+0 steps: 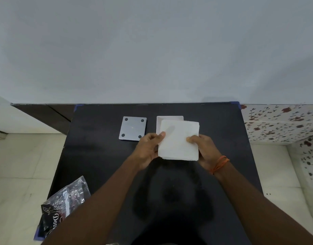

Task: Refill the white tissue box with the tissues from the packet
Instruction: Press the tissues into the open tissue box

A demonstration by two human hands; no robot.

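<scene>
A square stack of white tissues [178,140] is held flat above the black table [102,156], between both hands. My left hand [148,149] grips its left edge with the thumb on top. My right hand [205,149] grips the right edge; an orange thread circles that wrist. The open white tissue box [167,119] stands just behind the stack, and only its far rim and left wall show. The grey base plate [132,128] of the box lies upside down to the left, four dark feet showing. The empty clear and black packet [62,206] lies at the table's near left corner.
The table stands against a pale grey wall. Pale floor tiles lie on both sides, with flowered tiles on the right. Blue tape marks the table's far corners.
</scene>
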